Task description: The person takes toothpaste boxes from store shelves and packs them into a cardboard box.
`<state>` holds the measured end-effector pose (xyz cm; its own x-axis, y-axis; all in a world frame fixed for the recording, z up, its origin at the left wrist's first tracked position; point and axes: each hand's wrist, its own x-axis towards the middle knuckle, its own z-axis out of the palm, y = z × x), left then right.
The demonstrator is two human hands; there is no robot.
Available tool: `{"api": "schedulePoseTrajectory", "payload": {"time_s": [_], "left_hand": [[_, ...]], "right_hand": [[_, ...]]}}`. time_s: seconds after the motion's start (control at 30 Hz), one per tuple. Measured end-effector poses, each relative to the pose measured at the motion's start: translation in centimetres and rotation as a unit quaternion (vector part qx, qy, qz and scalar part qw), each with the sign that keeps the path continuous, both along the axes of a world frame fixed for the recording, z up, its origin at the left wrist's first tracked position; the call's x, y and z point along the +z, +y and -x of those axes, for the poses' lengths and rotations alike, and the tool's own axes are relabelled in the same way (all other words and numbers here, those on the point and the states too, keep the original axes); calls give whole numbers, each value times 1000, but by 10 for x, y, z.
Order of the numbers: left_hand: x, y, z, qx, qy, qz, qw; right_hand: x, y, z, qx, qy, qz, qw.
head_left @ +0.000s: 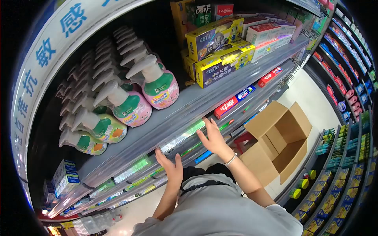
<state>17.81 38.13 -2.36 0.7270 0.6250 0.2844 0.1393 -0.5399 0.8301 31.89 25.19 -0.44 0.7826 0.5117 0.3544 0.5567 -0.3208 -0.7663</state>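
My left hand (169, 163) is at the front of a lower shelf, thumb apart and fingers stretched up; its fingertips are partly behind the shelf edge. To its right, my right hand (212, 137) reaches to the same shelf with thumb and fingers apart, a bracelet (231, 159) on the wrist. Between the two hands lies a green and white box (183, 135), seen partly through the clear shelf front. Whether the fingertips touch it I cannot tell. A red and blue toothpaste box (234, 102) lies just beyond my right hand.
Pump bottles (159, 86) stand in rows on the upper shelf (157, 118), with yellow boxes (224, 65) farther right. An open cardboard carton (271, 157) stands on the floor at my right, beside another stocked shelf (334, 177). Clear plastic bottles (92, 224) are at lower left.
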Motion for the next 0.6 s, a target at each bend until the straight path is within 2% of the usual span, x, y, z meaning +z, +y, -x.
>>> {"api": "schedulePoseTrajectory", "payload": {"time_s": [0.03, 0.1, 0.37, 0.57, 0.6], "left_hand": [[-1, 0, 0, 1, 4, -2, 1000], [10, -7, -7, -9, -62, 43, 997], [24, -18, -12, -11, -31, 78, 996], [21, -18, -17, 7, -153, 73, 986], [19, -16, -16, 12, -179, 37, 983]], "right_hand": [[-2, 1, 0, 1, -22, 6, 1000], [0, 1, 2, -3, -12, -11, 1000], [1, -2, 1, -1, -6, -2, 1000], [8, -3, 4, -19, -41, -9, 999], [11, -5, 6, -22, -44, -8, 999]]}}
